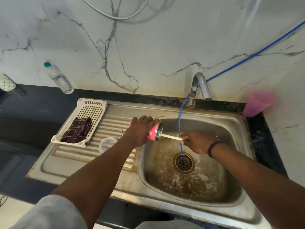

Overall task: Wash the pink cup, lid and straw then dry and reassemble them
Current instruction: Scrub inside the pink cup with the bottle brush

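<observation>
Fingers [145,120] of left hand [140,131] wrap cup [152,135], tipped sideways over sink [237,123] edge. Right hand [197,142] pinches brush [170,137], bristles inside mouth. Washing step, likely scrubbing the interior. Lid [107,144] waits on drainboard. Next: probably rinse under tap [200,85].

The pink cup [152,135] is lying on its side at ten o'clock of the basin, steel mouth facing three o'clock. The clear lid [105,143] is sitting on the drainboard, toward nine o'clock from the cup.
</observation>
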